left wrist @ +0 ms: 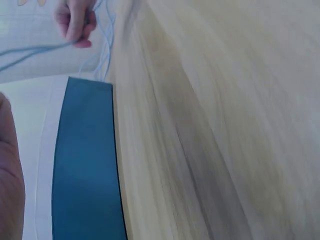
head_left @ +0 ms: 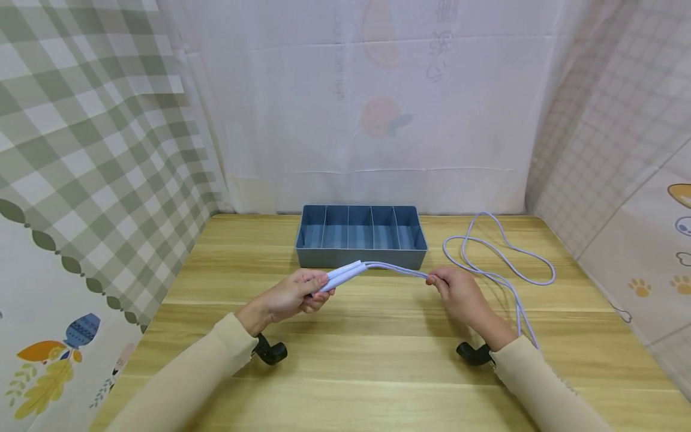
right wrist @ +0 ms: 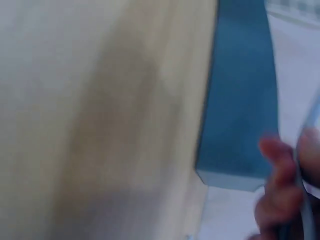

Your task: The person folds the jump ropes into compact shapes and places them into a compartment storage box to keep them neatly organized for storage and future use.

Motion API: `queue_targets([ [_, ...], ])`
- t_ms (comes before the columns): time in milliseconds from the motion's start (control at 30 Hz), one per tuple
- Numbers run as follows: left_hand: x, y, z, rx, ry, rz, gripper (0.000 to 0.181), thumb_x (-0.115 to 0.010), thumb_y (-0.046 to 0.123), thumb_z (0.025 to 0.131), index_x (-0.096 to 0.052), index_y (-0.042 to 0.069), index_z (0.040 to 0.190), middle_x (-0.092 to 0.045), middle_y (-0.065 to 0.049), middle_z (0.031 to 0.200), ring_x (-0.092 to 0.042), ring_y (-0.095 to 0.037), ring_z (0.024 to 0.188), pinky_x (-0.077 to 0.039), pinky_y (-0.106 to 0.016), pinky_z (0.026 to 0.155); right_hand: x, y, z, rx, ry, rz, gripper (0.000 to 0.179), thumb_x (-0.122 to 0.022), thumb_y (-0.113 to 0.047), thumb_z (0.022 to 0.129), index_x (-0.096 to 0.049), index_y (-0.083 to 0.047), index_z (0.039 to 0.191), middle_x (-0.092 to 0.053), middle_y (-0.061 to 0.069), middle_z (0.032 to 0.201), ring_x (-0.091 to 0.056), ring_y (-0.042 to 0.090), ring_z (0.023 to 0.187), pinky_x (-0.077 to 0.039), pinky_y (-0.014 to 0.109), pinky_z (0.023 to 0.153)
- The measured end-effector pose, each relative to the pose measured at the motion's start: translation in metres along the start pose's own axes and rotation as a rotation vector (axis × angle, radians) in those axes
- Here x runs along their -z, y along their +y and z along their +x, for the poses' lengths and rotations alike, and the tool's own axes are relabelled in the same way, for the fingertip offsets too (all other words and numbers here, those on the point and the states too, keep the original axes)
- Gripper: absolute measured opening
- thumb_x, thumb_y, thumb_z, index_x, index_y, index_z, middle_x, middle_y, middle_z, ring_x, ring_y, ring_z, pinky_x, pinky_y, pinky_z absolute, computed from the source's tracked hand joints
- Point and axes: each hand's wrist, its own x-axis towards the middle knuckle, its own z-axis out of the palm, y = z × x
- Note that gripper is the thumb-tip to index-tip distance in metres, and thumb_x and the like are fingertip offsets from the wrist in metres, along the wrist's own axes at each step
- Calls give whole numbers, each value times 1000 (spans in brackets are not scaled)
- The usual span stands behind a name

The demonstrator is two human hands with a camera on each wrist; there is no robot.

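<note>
My left hand (head_left: 301, 294) grips the two pale lavender handles (head_left: 345, 275) of a jump rope side by side, raised in front of the divided box. From the handles' far ends, two strands of the rope (head_left: 396, 267) run to the right. My right hand (head_left: 457, 295) pinches both strands between thumb and fingers. In the right wrist view, the blurred fingers (right wrist: 282, 200) curl about the cord. Beyond that hand, the rest of the rope (head_left: 502, 279) lies in loose loops on the right of the table. The left wrist view shows only an edge of the left hand (left wrist: 9, 175).
A blue-grey box (head_left: 361, 258) with several compartments stands at the back middle of the wooden table (head_left: 345, 372). Cloth curtains (head_left: 345, 120) hang behind and on both sides. Each wrist wears a black camera mount (head_left: 270, 351).
</note>
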Motion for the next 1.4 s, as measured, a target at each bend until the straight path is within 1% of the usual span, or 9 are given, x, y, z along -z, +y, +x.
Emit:
queue_targets([
  [100, -8, 0, 5, -30, 57, -40, 35, -37, 24, 114, -51, -8, 109, -45, 2, 77, -36, -3, 58, -26, -17, 51, -9, -8, -6, -30, 45, -106, 19, -61, -6, 102, -69, -7, 85, -69, 4, 79, -57, 19, 66, -47, 39, 58],
  [200, -16, 0, 12, -50, 137, -64, 35, -36, 23, 114, -49, -9, 109, -44, 1, 78, -37, -4, 60, -29, -16, 52, -18, -21, -13, 9, 30, -229, 19, -55, -2, 99, -64, -7, 83, -63, 4, 75, -56, 23, 58, -45, 40, 49],
  [400, -30, 0, 27, -58, 316, 27, 32, -36, 21, 114, -51, -7, 109, -45, -2, 80, -37, -7, 62, -28, -17, 52, -29, -45, -22, 252, -36, -384, 19, -57, 11, 84, -53, -7, 80, -46, 2, 69, -45, 22, 51, -39, 36, 48],
  [567, -39, -2, 35, -20, 378, 166, 34, -40, 21, 113, -53, -11, 111, -48, -2, 79, -39, -8, 64, -30, -17, 51, -30, -61, -24, 410, -112, -388, 26, -56, 14, 79, -49, -11, 77, -40, -3, 67, -40, 12, 52, -38, 32, 49],
  [800, -45, -9, 40, -6, 375, 407, 29, -47, 18, 111, -60, -8, 110, -54, -7, 80, -44, -8, 65, -34, -17, 52, -25, -74, -20, 546, -181, -253, 18, -68, -2, 91, -57, -14, 82, -53, -7, 74, -56, 11, 65, -50, 33, 63],
  [967, -43, -14, 42, -26, 322, 722, 31, -49, 19, 110, -62, -6, 99, -49, 1, 69, -38, -8, 56, -29, -21, 50, -23, -72, -15, 672, -103, -166, 13, -74, -14, 89, -62, -15, 86, -58, -8, 77, -55, 10, 64, -47, 26, 60],
  [1100, -45, -18, 44, -42, 267, 900, 31, -52, 20, 109, -62, -3, 92, -45, 6, 65, -37, -7, 55, -31, -22, 51, -22, -71, -8, 762, -14, -100, 9, -71, -15, 94, -63, -12, 89, -62, -6, 79, -54, 9, 62, -47, 23, 57],
  [1233, -47, -19, 44, -50, 208, 991, 29, -54, 21, 108, -64, -1, 93, -43, 6, 66, -38, -7, 57, -33, -23, 54, -20, -71, -2, 781, 42, -29, 16, -61, -20, 104, -65, -9, 94, -67, -3, 84, -62, 9, 67, -54, 26, 61],
  [1400, -47, -18, 44, -67, 135, 1027, 22, -56, 23, 107, -64, 5, 97, -44, 5, 70, -38, -7, 62, -35, -23, 59, -18, -72, 4, 737, 53, 42, 16, -62, -20, 104, -67, -9, 93, -69, -3, 83, -64, 9, 71, -56, 26, 65],
])
